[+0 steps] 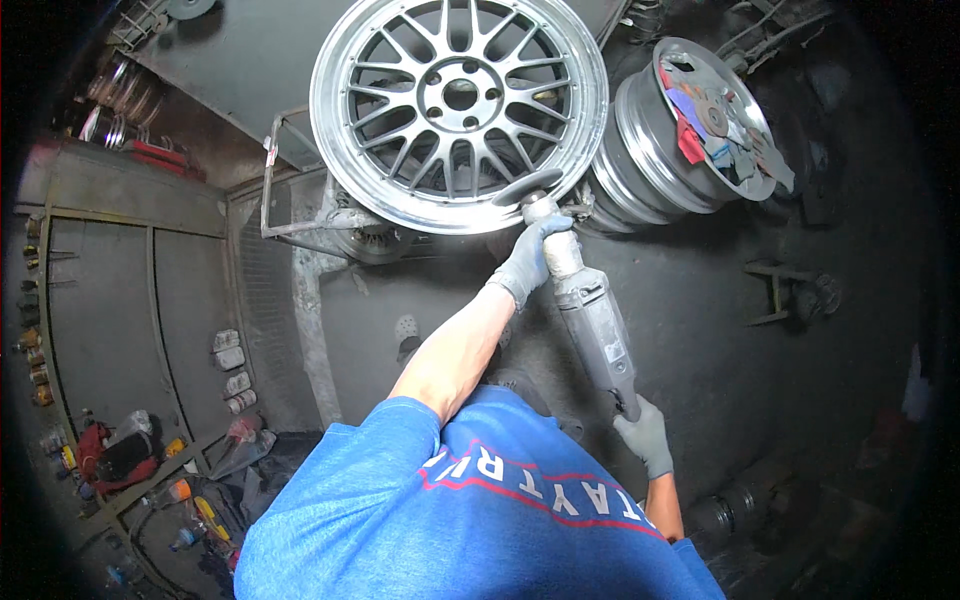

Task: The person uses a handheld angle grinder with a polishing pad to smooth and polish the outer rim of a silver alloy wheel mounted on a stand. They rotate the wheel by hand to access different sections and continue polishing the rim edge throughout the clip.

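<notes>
A silver multi-spoke alloy wheel [460, 100] faces me on a metal stand. A grey angle grinder [592, 320] slants up toward it, and its disc [527, 187] touches the lower edge of the polished rim. My left hand [528, 262], in a grey glove, grips the grinder's neck just behind the disc, with the bare forearm stretched forward. My right hand [645, 435], also gloved, holds the rear end of the grinder's body close to my blue shirt.
A second silver wheel [640, 150] leans to the right, with sanding discs and a red rag [690, 140] lying on it. A grey cabinet [120, 300] stands at left, with bottles and cans [180, 490] below. A small metal bracket [780, 290] lies on the dark floor.
</notes>
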Demonstrator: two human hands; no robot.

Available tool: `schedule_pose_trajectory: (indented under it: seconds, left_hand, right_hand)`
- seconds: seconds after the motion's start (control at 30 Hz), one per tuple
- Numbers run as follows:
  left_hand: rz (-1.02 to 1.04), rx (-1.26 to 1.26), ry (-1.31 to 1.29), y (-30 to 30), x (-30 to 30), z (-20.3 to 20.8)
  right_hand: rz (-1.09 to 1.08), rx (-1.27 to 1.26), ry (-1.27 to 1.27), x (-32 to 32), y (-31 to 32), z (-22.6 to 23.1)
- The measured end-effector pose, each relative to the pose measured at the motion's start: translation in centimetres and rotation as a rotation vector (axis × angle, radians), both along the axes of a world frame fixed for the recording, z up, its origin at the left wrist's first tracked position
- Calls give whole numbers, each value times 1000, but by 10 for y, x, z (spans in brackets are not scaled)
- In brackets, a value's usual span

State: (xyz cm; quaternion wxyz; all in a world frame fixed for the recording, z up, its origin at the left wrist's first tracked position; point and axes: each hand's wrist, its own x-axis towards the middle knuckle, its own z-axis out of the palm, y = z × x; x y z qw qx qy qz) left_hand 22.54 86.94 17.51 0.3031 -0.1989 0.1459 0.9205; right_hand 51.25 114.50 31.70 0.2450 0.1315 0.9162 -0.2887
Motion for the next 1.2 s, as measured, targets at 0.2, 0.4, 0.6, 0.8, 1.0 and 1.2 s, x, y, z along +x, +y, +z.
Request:
schedule_pose_trajectory:
  seconds: [0.2,0.4,0.6,0.8,1.0,1.2]
  left_hand:
    - [-40,-110,-40,-45,29,-3]
    - [-155,-372,22,-130,52,-6]
    - [-158,-840,169,-198,57,21]
    - [-134,-974,174,-209,54,25]
    - [-129,-832,56,-158,48,22]
    - [-62,-469,-28,-69,24,6]
  right_hand:
    - [-84,-134,-35,51,-68,-30]
    - [-322,-336,-246,71,-211,-12]
    - [-452,-613,-396,84,-282,-38]
    - [-467,-782,-472,83,-284,-79]
    - [-490,-768,-467,88,-211,-108]
    - [-303,-469,-272,67,-97,-85]
